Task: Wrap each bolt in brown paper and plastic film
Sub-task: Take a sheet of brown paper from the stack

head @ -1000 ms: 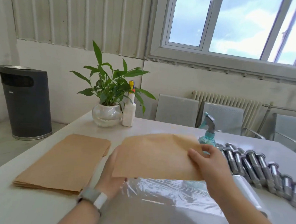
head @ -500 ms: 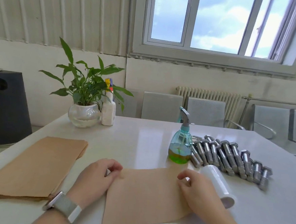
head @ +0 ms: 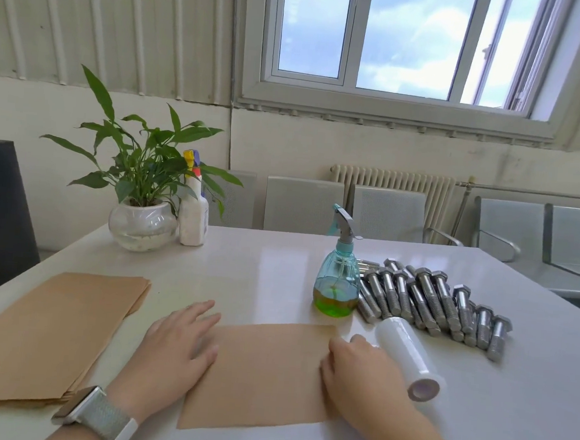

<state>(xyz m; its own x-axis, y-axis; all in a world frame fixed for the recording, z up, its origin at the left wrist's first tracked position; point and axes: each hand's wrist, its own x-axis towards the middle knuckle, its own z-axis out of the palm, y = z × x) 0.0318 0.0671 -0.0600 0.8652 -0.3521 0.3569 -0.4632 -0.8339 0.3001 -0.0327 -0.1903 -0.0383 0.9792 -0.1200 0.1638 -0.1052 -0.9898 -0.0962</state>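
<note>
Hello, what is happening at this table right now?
A person is preparing to wrap bolts. The left hand lies flat on one single brown paper sheet spread on the white table, and the right hand rests on its other edge. A roll of clear plastic film lies beside the right hand. The pile of steel bolts waits behind, untouched; no bolt is on the sheet yet.

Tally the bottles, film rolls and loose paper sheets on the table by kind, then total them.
Spray bottles: 2, a teal spray bottle and a white spray bottle
Film roll: 1
Single paper sheet under both hands: 1
Total: 4
</note>
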